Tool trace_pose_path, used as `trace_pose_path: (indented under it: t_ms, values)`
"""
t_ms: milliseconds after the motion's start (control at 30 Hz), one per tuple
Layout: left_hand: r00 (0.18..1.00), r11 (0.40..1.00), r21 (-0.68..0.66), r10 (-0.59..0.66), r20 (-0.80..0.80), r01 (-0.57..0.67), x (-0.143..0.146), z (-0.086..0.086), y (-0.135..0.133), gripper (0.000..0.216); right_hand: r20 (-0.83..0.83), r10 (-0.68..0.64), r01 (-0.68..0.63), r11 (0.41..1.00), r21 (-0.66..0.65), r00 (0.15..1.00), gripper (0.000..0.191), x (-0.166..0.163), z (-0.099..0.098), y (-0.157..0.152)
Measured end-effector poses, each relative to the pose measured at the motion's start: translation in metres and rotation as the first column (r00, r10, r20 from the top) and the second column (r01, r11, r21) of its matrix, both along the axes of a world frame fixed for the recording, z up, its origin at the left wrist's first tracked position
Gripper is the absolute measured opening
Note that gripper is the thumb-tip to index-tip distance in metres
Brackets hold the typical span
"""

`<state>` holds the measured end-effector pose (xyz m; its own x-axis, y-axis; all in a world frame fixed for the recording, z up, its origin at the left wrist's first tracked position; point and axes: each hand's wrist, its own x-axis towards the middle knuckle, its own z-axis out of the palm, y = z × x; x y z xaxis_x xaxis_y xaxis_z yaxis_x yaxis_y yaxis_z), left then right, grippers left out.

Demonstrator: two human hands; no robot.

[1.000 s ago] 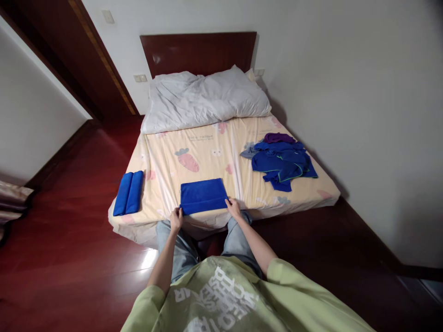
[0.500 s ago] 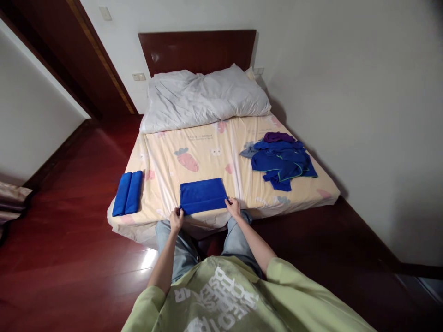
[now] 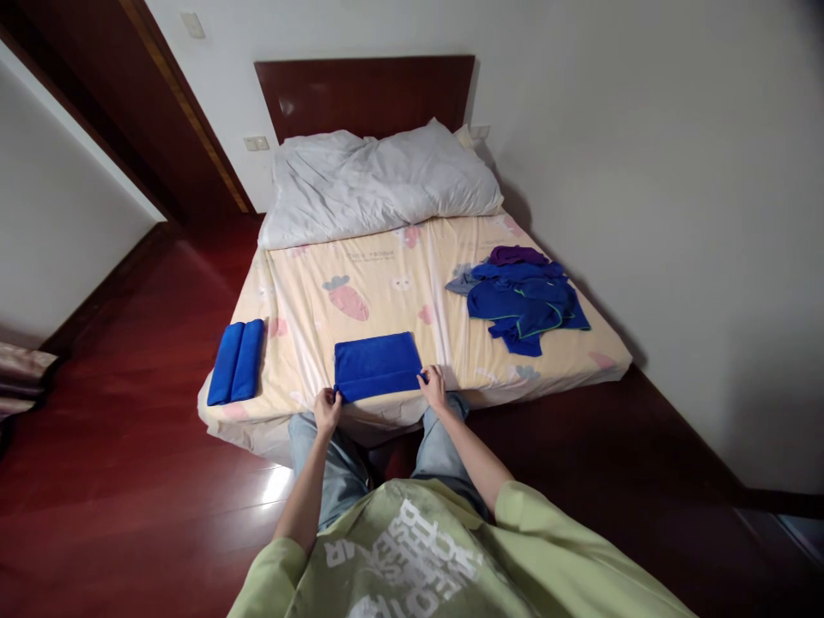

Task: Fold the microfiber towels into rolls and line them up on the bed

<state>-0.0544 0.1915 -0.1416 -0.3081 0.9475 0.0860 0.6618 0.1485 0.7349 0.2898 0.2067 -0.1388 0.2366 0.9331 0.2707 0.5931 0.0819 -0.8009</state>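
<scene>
A blue towel (image 3: 377, 365), folded into a flat rectangle, lies at the near edge of the bed (image 3: 399, 292). My left hand (image 3: 327, 408) pinches its near left corner. My right hand (image 3: 433, 386) pinches its near right corner. Both hands are closed on the cloth at the mattress edge. A second blue towel (image 3: 236, 361), folded and doubled into a narrow bundle, rests on the bed's near left corner, apart from both hands.
A heap of unfolded blue cloths (image 3: 524, 302) with a purple one on top lies on the right side of the bed. A white crumpled pillow or duvet (image 3: 379, 180) fills the head end below the dark headboard (image 3: 366, 90). Red wooden floor surrounds the bed.
Hardly anything has moved. Both hands stay on the near corners of the folded towel; the view has shifted very slightly.
</scene>
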Motion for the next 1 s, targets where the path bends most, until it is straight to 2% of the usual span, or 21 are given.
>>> trace_pose_path:
  t_ms: [100,233,333,567,700,800,1000]
  values:
    - [0.999,0.997,0.076,-0.012,-0.033,0.015,-0.001,0.0,0.0,0.018,0.041,0.065,-0.066,0.997,0.04,0.997,0.018,-0.001,0.001,-0.002]
    - [0.97,0.961,0.176,-0.185,-0.158,0.212,-0.003,0.003,0.002,0.018,0.093,0.068,-0.075,0.995,0.07,0.993,0.028,-0.006,-0.003,-0.003]
    - [0.936,0.929,0.164,-0.301,-0.184,0.331,-0.005,0.004,0.003,0.029,0.158,0.101,-0.11,0.993,0.047,0.982,0.037,-0.007,-0.004,-0.005]
    - [0.897,0.89,0.138,-0.414,-0.151,0.434,-0.016,0.004,0.001,0.033,0.186,0.272,-0.289,0.955,0.069,0.944,0.045,0.013,0.002,-0.015]
    - [0.879,0.877,0.111,-0.449,-0.159,0.468,-0.02,0.002,-0.001,0.047,0.154,0.368,-0.378,0.925,0.04,0.917,0.055,0.025,0.005,-0.013]
    - [0.882,0.879,0.104,-0.45,-0.14,0.465,-0.02,0.001,0.001,0.052,0.108,0.391,-0.394,0.919,0.014,0.914,0.063,0.028,0.003,-0.009]
    - [0.906,0.898,0.123,-0.421,-0.043,0.423,-0.019,0.004,0.006,0.043,-0.035,0.334,-0.332,0.942,0.044,0.942,0.049,0.028,-0.007,-0.002]
